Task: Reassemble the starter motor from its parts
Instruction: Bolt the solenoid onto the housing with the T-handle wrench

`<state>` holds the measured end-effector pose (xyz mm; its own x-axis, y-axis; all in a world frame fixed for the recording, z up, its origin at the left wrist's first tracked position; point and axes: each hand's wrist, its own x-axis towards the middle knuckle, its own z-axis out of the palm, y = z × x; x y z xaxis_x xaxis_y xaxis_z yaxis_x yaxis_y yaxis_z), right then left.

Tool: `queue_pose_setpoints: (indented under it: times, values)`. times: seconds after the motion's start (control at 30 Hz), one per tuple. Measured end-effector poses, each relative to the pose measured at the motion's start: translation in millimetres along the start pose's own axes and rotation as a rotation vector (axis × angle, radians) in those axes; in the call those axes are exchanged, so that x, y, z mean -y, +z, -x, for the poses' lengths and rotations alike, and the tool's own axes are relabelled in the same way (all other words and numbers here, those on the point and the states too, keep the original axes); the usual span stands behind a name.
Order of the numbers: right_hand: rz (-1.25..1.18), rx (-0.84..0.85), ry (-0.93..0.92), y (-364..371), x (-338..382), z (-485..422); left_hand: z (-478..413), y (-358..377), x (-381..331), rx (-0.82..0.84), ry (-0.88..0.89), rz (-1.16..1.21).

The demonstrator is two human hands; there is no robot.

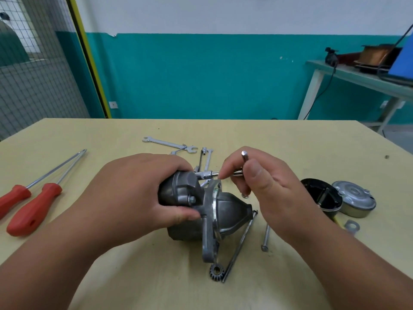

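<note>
I see two red screwdrivers (33, 208) lying left on the table (89, 135), a spanner (166, 143) farther back, and a copper spool (375, 53) on the side bench (348, 72).

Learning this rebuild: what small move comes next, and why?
Probably turn the T-handle wrench with the right hand: its socket end sits against the top of the starter housing, while the left hand grips that housing steady.

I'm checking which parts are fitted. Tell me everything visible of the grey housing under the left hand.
The grey housing looks like dull cast metal: cone-shaped nose, flat flange with a mounting ear, blocky rear with a bolt head. It lies sideways on the table, nose pointing right. The left hand grips its rear; the right hand's wrench meets its top.
</note>
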<state>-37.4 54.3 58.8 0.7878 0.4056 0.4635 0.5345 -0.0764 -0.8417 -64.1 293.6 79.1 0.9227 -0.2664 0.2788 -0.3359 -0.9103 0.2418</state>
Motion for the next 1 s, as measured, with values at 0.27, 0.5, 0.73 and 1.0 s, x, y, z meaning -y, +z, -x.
queue_pose_setpoints:
  times: [0.27, 0.5, 0.73, 1.0]
  values:
    - [-0.045, -0.084, 0.08, 4.6, 0.6, -1.6, -0.4, 0.0, -3.6, -0.004, -0.012, -0.018]
    - [-0.054, -0.08, 0.182, 4.2, 1.2, -5.8, -1.8, 2.2, -3.8, 0.002, -0.032, -0.024]
    - [-0.017, -0.161, 0.248, 2.4, 1.6, -10.4, -1.2, 8.6, -10.9, -0.02, -0.053, -0.001]
    - [-0.041, -0.183, 0.249, 1.6, 0.6, -9.0, -2.1, 11.1, -11.4, -0.019, -0.056, 0.001]
